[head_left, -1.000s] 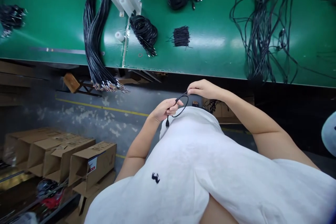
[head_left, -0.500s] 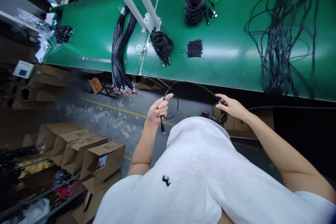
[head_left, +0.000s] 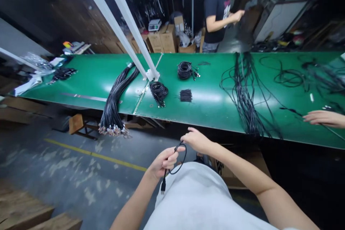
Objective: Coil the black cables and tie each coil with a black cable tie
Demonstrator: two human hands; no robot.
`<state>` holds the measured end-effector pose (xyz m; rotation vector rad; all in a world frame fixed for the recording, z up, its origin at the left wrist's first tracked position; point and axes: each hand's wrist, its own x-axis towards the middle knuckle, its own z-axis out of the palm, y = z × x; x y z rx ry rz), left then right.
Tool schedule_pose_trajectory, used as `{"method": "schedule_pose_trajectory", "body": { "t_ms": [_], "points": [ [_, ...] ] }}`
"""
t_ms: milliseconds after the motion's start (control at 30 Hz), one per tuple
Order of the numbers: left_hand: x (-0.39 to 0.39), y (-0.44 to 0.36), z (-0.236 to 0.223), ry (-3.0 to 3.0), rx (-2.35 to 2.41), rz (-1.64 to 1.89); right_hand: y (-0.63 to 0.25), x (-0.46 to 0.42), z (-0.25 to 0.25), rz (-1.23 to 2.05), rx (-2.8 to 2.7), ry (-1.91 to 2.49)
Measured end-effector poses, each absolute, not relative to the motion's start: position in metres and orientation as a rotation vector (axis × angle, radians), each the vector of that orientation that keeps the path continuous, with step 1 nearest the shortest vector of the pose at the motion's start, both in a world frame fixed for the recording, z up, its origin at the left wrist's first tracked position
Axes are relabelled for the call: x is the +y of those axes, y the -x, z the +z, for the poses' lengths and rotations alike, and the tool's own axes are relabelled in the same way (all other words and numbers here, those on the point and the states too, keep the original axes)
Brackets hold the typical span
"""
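A black USB cable (head_left: 185, 159) hangs in a small loop in front of my body, its plug dangling below my left hand (head_left: 165, 161). The fingers of that hand are closed around the cable. Close by, up and to the right, my right hand (head_left: 196, 139) pinches the same cable near the top of the loop. Both hands are off the near edge of the green table (head_left: 212, 111). On the table lie a coiled cable bundle (head_left: 159, 92), a larger coil with plugs (head_left: 184, 70) and a stack of short black ties (head_left: 185, 95).
A long cable bundle (head_left: 114, 104) hangs over the table's near edge at left, beside white posts (head_left: 132, 21). Loose black cables (head_left: 246, 104) spread to the right. Across the table stands a co-worker (head_left: 215, 18); another person's hand (head_left: 323, 118) reaches in from the right.
My right hand has moved left along the cable to beside my left hand, and the loop is smaller. The view has tilted up, bringing the co-worker and another person's hand into sight.
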<state>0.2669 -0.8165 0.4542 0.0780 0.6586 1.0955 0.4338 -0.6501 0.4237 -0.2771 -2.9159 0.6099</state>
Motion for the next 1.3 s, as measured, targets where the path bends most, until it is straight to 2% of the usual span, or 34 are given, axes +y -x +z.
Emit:
{"method": "schedule_pose_trajectory", "body": {
  "t_ms": [200, 367, 500, 600, 700, 767, 833, 933, 1067, 1300],
  "points": [
    [-0.816, -0.274, 0.446, 0.013, 0.654, 1.132, -0.427, -0.66, 0.414, 0.651, -2.975, 0.252],
    [-0.821, -0.249, 0.442, 0.001, 0.477, 1.232, -0.447, -0.628, 0.403, 0.841, -2.855, 0.53],
    [-0.827, -0.208, 0.47, -0.076, 0.307, 1.574, -0.491, -0.617, 0.386, 0.796, -2.905, 0.724],
    [-0.822, -0.201, 0.499, -0.112, 0.492, 1.697, -0.517, -0.648, 0.395, 0.923, -3.026, 0.651],
    [-0.806, -0.215, 0.496, -0.221, 0.941, 1.492, -0.514, -0.681, 0.43, 1.07, -3.101, 0.421],
    [-0.8, -0.234, 0.481, -0.344, 1.135, 1.298, -0.497, -0.689, 0.458, 0.946, -3.128, 0.175],
    [-0.803, -0.254, 0.469, -0.467, 1.184, 1.121, -0.474, -0.686, 0.482, 0.887, -3.074, 0.102],
    [-0.812, -0.269, 0.467, -0.544, 1.08, 0.976, -0.447, -0.668, 0.502, 1.034, -2.938, 0.202],
    [-0.81, -0.268, 0.477, -0.391, 0.931, 1.025, -0.44, -0.642, 0.497, 1.281, -2.784, 0.254],
    [-0.8, -0.273, 0.48, -0.194, 0.89, 0.969, -0.44, -0.635, 0.472, 1.315, -2.667, 0.332]
  ]
}}
